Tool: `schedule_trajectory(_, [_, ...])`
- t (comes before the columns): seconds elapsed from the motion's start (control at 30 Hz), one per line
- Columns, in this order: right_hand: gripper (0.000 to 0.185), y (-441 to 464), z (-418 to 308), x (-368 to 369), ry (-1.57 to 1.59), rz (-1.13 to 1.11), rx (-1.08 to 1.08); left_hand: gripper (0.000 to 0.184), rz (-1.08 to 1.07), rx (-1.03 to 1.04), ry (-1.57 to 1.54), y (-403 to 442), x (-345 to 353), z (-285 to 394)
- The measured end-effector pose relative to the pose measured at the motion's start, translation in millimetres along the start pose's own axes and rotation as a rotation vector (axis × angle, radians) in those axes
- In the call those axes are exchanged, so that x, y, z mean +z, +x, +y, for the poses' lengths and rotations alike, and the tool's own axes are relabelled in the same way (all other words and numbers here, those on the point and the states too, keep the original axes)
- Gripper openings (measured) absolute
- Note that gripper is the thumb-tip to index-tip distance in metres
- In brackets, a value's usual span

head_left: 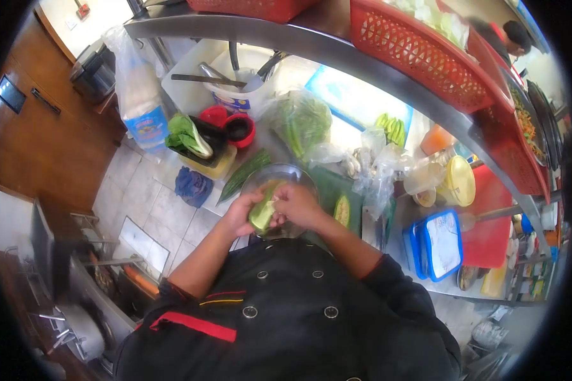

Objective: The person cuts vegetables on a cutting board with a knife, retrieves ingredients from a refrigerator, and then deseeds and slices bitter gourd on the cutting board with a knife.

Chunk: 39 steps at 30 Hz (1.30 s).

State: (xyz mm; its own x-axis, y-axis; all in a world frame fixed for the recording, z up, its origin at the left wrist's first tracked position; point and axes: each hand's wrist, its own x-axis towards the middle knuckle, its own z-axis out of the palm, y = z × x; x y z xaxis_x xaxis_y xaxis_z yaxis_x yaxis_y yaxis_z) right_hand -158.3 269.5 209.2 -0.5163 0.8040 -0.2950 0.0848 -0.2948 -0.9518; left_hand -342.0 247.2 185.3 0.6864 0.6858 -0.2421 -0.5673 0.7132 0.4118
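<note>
My left hand [240, 214] is wrapped around a bitter gourd half [260, 216], its pale hollow side turned up. The fingers of my right hand [297, 206] are closed and pressed at the gourd's hollow. Whatever they pinch there is hidden. Beneath both hands is a metal bowl [290, 170], partly covered by them. Another cut bitter gourd half [342, 211] lies on the green cutting board [327, 184] to the right. A whole, bumpy bitter gourd [245, 174] rests left of the bowl.
Bagged greens [302, 124] and plastic bags [375, 168] lie beyond the bowl. Blue-lidded containers [443, 244] stand at right, near a red board [489, 228]. A metal shelf [248, 28] with red baskets [419, 54] hangs above. Another person [511, 38] is at far right.
</note>
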Motion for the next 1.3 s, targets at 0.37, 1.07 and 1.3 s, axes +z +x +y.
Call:
schedule_trajectory(0.37, [0.074,-4,4,-7,-0.974,0.211,-0.421,0.047,0.062,0.065,0.143,13,-12,-12])
schedule_trajectory(1.07, [0.019,17,28,-35,-1.060,0.385,-0.242,0.062,0.217,0.013,0.279,-19,13,-9])
schedule_trajectory(1.3, [0.029,10,4,-40,-1.144,0.187,-0.144,0.062,0.092,0.035,0.164,-22,1,4])
